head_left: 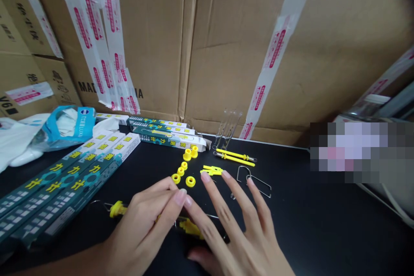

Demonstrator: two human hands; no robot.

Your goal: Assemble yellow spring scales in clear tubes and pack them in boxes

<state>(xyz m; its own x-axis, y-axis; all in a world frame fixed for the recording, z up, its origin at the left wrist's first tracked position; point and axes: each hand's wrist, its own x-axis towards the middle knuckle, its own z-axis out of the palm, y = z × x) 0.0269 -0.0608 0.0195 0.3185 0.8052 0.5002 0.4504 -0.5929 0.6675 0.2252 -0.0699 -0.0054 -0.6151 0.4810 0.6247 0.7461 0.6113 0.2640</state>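
My left hand (152,220) is closed around a spring scale, whose yellow end cap (117,209) and wire hook stick out on the left. Its middle is hidden behind my fingers. Over its right end, my right hand (233,220) has its fingers spread, the index tip close against my left thumb. A yellow piece (190,227) and thin wire show below that index finger; whether they belong to the scale I cannot tell. Beyond my hands lie several yellow caps (190,181), small yellow clips (211,170), yellow rods (234,156) and bent wire hooks (258,183).
Several printed spring-scale boxes (74,177) lie at the left, more (168,140) along the back. Clear tubes (228,131) stand by the large cardboard box (155,43). At the left is a blue-and-white plastic packet (69,127). A cable (384,202) runs at the right.
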